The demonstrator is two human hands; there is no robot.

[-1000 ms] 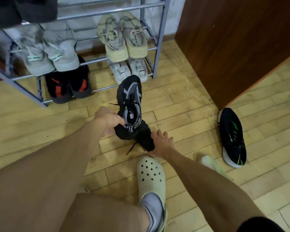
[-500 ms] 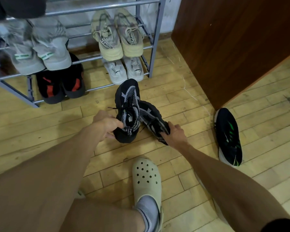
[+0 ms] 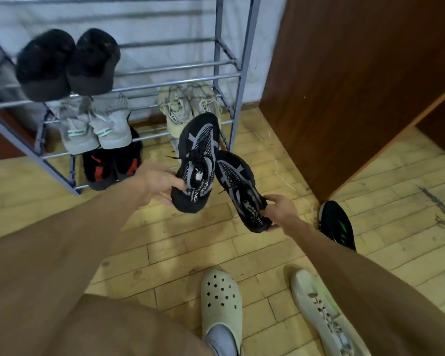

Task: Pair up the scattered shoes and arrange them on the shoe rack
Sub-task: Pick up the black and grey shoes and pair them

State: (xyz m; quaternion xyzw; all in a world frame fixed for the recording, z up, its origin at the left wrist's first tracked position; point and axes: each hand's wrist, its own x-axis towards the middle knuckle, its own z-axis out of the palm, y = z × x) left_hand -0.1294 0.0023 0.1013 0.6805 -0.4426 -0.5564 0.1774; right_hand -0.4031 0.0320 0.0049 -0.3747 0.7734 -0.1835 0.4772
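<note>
Head view, nearest first: a pale green clog (image 3: 221, 296) on the person's foot stands on the floor, and just to its right lies a loose white sneaker (image 3: 321, 312), partly hidden under the right forearm. Farther from the clog, toward the shoe rack (image 3: 238, 80), both hands hold up a matched pair. The left hand (image 3: 159, 182) has its grip closed on the heel of one black-and-grey mesh sneaker (image 3: 198, 155); the right hand (image 3: 278, 209) pinches the heel of its twin (image 3: 238, 183). Both sneakers hang clear of the floor, toes toward the rack, sides touching.

Right of the clog and farther off, a black sneaker with green marks (image 3: 338, 224) lies alone at the corner of a brown wooden cabinet (image 3: 344, 86).

On the rack, pairs already sit: black-and-red shoes (image 3: 111, 165) on the lowest tier, grey sneakers (image 3: 93, 127) above them, fuzzy black shoes (image 3: 67, 62) higher up, and beige sneakers (image 3: 188, 106) on the right side. The bars right of the fuzzy pair look free.

So I judge the task well along: four pairs are shelved, a fifth is in hand awaiting a spot, and at least the white and the green-marked shoes remain, their mates not in view.

Yellowish wood planks, scuffed and stained, make up the floor (image 3: 383, 181); a pale wall stands behind the rack.
</note>
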